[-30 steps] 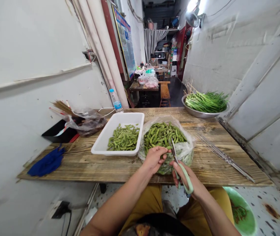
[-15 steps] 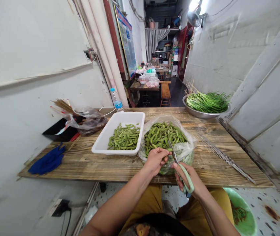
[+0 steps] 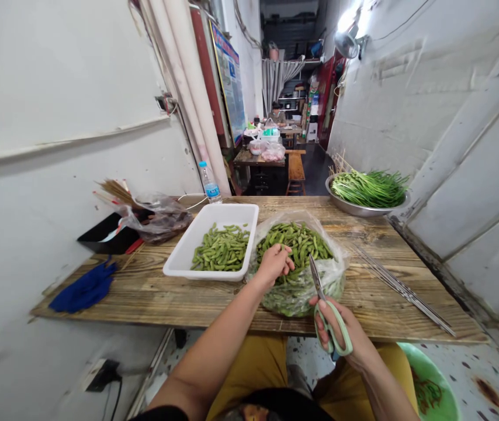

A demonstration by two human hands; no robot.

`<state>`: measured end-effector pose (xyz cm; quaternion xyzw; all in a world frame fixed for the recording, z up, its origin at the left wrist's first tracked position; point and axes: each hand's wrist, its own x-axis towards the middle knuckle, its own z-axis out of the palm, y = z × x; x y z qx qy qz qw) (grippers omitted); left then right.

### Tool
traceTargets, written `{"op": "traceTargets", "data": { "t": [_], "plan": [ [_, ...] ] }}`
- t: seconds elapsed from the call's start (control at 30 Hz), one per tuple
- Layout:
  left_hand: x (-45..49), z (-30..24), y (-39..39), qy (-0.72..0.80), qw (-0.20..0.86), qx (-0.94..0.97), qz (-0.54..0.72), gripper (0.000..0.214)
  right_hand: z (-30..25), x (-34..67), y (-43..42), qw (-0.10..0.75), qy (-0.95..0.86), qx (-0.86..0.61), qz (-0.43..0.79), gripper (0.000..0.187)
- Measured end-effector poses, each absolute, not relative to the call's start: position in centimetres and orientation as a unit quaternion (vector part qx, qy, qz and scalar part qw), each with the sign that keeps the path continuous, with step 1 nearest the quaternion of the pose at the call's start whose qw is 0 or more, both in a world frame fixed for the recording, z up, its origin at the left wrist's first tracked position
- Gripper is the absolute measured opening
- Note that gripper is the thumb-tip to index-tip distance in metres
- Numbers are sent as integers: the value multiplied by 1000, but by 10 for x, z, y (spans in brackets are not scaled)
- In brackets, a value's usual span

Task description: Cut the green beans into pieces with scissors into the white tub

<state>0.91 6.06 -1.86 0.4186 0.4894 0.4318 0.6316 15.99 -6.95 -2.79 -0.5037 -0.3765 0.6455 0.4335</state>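
Observation:
My right hand point(image 3: 341, 327) is wrapped around the pale green handles of a pair of scissors point(image 3: 317, 278). The closed-looking blades point up and away, over the near right part of a clear plastic bag point(image 3: 335, 275). Green edamame pods point(image 3: 304, 238) fill the open bag. Over the pods at the bag's left side is my left hand point(image 3: 276, 264), its fingers curled inward; whatever they pinch, if anything, is too small to make out. Left of the bag, a white plastic tray point(image 3: 188, 244) holds a layer of loose edamame pods point(image 3: 221, 248).
Metal skewers point(image 3: 407, 292) lie at the right, below a steel bowl point(image 3: 363, 209) of green stalks. A blue glove-like cloth point(image 3: 83, 287), black box point(image 3: 100, 234) and water bottle point(image 3: 210, 184) are leftward. A green basin point(image 3: 433, 380) stands on the floor. A person sits far back.
My left hand has moved forward and left, away from the scissors, onto the pods in the bag. My right hand has drawn back slightly toward me with the scissors.

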Motion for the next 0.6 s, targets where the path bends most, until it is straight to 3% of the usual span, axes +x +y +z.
{"op": "traceTargets", "data": {
  "t": [0.13, 0.37, 0.6],
  "plan": [
    [8, -19, 71, 510, 641, 393, 417, 14, -32, 164, -71, 445, -361, -503, 647, 45],
    [27, -27, 85, 603, 319, 643, 348, 9, -41, 164, -70, 449, -358, -502, 646, 43],
    [49, -27, 94, 579, 248, 695, 346, 6, -39, 164, -67, 440, -371, -524, 628, 42]
  ]
}}
